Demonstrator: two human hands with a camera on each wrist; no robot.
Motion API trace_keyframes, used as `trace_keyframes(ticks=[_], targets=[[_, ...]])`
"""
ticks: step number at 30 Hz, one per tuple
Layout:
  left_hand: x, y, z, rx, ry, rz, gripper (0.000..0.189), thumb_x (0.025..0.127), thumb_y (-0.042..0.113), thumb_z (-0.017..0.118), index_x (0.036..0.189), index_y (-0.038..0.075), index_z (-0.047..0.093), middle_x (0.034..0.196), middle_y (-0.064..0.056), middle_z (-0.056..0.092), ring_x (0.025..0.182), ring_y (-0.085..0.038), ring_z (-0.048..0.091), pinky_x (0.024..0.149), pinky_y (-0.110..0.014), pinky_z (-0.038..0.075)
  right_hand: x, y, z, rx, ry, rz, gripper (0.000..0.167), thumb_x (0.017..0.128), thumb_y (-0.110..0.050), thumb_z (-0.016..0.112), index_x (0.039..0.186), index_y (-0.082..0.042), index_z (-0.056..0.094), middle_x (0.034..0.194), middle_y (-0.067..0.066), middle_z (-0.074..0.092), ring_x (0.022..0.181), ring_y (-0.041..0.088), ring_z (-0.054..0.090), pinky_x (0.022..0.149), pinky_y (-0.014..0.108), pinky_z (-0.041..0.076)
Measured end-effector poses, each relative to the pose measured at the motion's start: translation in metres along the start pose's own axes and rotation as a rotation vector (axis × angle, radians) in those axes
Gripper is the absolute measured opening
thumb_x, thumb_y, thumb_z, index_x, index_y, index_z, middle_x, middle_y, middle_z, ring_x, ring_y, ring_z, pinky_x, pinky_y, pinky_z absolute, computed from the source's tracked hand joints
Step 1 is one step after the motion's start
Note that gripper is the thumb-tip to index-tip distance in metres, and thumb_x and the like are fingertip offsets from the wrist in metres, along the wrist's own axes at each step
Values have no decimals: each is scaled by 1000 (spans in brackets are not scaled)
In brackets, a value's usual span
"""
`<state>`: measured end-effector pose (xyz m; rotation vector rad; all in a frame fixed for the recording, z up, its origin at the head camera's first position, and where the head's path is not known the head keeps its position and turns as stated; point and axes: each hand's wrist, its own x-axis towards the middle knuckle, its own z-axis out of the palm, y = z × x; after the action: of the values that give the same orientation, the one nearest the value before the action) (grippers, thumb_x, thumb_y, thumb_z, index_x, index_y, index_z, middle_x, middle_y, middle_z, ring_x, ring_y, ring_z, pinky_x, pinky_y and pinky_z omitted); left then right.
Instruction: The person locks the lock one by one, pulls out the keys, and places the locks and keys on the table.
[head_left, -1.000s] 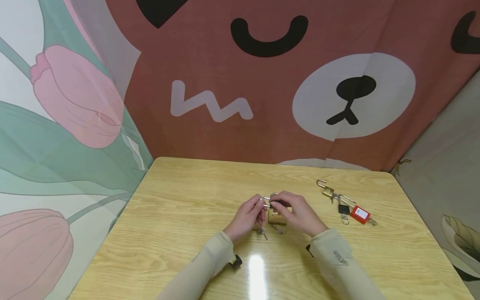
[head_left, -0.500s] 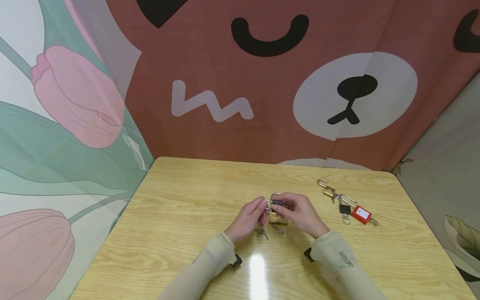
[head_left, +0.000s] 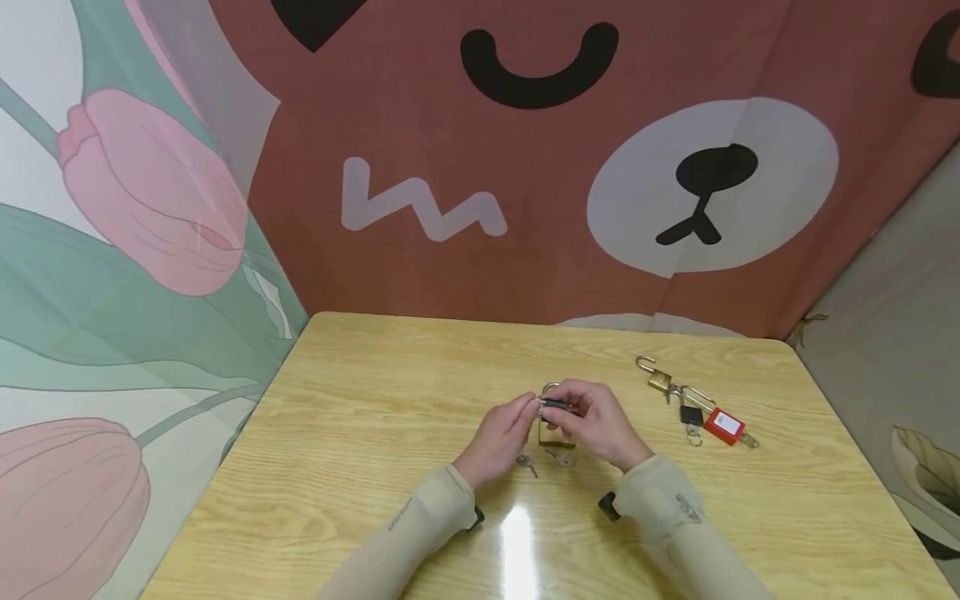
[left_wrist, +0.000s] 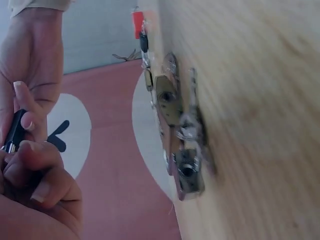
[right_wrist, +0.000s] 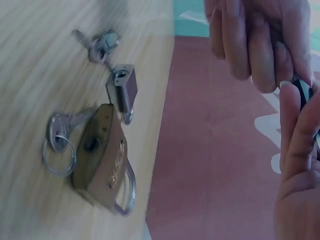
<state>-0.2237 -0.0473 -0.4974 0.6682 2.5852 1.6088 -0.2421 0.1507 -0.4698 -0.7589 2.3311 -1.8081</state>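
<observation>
Above the table, both hands hold a small black padlock [head_left: 555, 403], seen nearly edge-on in the head view. My right hand [head_left: 600, 423] pinches its dark body between thumb and fingers. From the other side, my left hand [head_left: 495, 437] has its fingertips at the silver shackle end, which they mostly hide. Below the hands stands a brass padlock [head_left: 557, 439], partly covered; the right wrist view shows its closed shackle and a key ring [right_wrist: 60, 155] with keys beside it. A smaller padlock [right_wrist: 122, 89] lies close by, with another bunch of keys [right_wrist: 101, 47].
To the right on the wooden table [head_left: 360, 400] lie an open brass padlock [head_left: 660, 381], a black padlock [head_left: 691, 415] with a long shackle, and a red padlock [head_left: 725, 425] with a white label. A printed curtain [head_left: 420, 275] hangs behind the table's far edge.
My left hand has shifted slightly right, closer to the right hand. The black padlock has turned nearly edge-on, and its shackle, plainly visible earlier, is now mostly behind the left fingers.
</observation>
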Motion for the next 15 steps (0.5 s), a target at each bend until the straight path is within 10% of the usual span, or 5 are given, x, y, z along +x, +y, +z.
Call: trace_keyframes(ticks=[6,15], targets=[[0,1,1,80,-6,-3,40,115,41,31,115,18,65,67,6,40,57,-6,37,54,-21,36,1,2,-1,-16,0,1,8,96,-8,74,103,-4,74,86,19,72,57,18,62,50,37,56],[3,2,-3,125,-4,-4,44,114,44,31,95,17,58,67,6,45,56,-6,40,54,-23,36,4,-5,0,-48,-2,25,9,95,-9,76,102,-4,74,94,15,73,65,13,69,55,36,60]])
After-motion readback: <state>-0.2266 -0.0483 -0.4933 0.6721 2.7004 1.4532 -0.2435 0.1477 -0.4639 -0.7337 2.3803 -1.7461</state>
